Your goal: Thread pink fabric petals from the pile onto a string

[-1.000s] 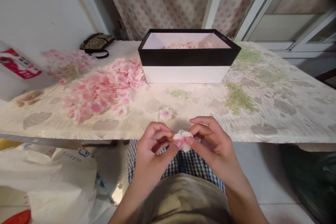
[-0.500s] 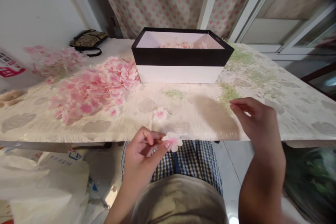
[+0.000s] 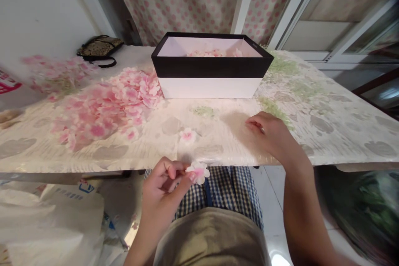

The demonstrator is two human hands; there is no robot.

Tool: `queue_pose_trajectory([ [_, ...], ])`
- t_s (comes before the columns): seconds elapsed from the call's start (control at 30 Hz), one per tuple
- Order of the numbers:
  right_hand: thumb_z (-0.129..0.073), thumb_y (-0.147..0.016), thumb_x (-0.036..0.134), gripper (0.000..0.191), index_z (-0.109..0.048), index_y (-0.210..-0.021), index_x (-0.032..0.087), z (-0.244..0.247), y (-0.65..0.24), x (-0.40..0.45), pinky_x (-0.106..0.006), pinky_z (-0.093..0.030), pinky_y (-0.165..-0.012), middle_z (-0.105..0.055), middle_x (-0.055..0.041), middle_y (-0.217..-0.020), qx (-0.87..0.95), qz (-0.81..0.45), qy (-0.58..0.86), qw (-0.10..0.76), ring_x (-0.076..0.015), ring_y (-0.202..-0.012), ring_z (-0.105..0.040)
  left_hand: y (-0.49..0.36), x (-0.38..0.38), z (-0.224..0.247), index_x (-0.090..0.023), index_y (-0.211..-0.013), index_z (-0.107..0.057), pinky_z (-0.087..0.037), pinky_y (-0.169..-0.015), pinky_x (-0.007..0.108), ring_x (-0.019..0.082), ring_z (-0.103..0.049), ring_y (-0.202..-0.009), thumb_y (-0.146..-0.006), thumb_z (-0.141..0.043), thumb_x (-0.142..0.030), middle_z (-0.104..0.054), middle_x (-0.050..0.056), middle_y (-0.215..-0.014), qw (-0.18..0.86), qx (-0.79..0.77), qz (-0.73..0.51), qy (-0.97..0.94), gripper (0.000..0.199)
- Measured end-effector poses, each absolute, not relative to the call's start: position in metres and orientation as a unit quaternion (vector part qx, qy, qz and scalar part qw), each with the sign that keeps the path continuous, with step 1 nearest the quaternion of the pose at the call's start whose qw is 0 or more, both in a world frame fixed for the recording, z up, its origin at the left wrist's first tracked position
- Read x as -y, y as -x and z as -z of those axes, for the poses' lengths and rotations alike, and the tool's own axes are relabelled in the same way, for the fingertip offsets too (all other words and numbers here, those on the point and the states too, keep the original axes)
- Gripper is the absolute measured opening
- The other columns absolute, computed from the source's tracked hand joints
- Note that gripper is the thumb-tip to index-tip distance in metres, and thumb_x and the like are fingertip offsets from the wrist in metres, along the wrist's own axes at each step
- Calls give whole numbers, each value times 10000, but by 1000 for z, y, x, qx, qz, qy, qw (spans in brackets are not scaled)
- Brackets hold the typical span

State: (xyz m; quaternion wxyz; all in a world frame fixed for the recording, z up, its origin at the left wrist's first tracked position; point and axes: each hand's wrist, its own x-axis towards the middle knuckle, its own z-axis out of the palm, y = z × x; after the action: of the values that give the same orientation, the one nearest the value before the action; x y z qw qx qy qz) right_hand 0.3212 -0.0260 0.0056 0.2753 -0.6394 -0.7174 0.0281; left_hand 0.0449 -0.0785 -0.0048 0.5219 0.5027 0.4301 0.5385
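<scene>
My left hand (image 3: 166,189) pinches a pale pink artificial flower (image 3: 198,173) between thumb and fingers, just off the table's front edge above my lap. My right hand (image 3: 269,133) is closed, its fingertips together over the tabletop at the right; anything between them is too small or hidden to make out. A small pile of green bits (image 3: 272,108) lies behind the right hand. One loose pink flower (image 3: 187,135) rests on the cloth beyond the left hand. To the left spreads a heap of pink flowers (image 3: 102,112).
A black-rimmed white box (image 3: 212,87) stands at the back middle with pink flowers inside. More green bits (image 3: 307,89) lie at the right, and a few (image 3: 203,111) before the box. A patterned bag (image 3: 101,46) sits at the back left. White plastic bags (image 3: 50,220) are below left.
My right hand has moved left, away from the small green pile, with its fingertips still together. My left hand keeps the flower in its pinch; the view has shifted slightly.
</scene>
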Motion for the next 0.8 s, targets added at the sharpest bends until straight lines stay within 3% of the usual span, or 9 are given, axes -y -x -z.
queue_pose_trajectory([
  [0.13,-477,-867,256,186,-641,-855,170,0,-319,30,-404,-481,-791,-608,-88,-885,729,-36,619,290,-253,-875,-591,-46,78,7,-195,-664,-402,-559,-666,132,67,-672,-686,-759,-689,-72,-691,-53,-734,525,-424,-531,-513,327],
  [0.33,-441,-843,194,186,-623,-871,169,2,-321,28,-425,-487,-799,-630,-104,-911,696,-2,639,328,-270,-889,-591,-45,80,7,-196,-660,-397,-567,-671,169,85,-665,-679,-753,-697,-82,-666,-43,-718,529,-434,-528,-502,335],
  [0.6,-400,-815,126,196,-519,-681,204,2,-318,26,-395,-453,-711,-593,-93,-764,704,22,660,261,-250,-761,-541,-47,81,7,-191,-649,-382,-525,-630,136,68,-630,-654,-745,-696,-76,-637,-43,-688,538,-430,-511,-514,348],
  [0.8,-382,-837,105,218,-590,-845,169,2,-319,25,-411,-459,-748,-610,-111,-839,700,37,665,255,-278,-831,-560,-53,81,4,-187,-629,-373,-517,-617,148,74,-611,-627,-716,-711,-102,-617,-39,-658,538,-438,-526,-492,359],
])
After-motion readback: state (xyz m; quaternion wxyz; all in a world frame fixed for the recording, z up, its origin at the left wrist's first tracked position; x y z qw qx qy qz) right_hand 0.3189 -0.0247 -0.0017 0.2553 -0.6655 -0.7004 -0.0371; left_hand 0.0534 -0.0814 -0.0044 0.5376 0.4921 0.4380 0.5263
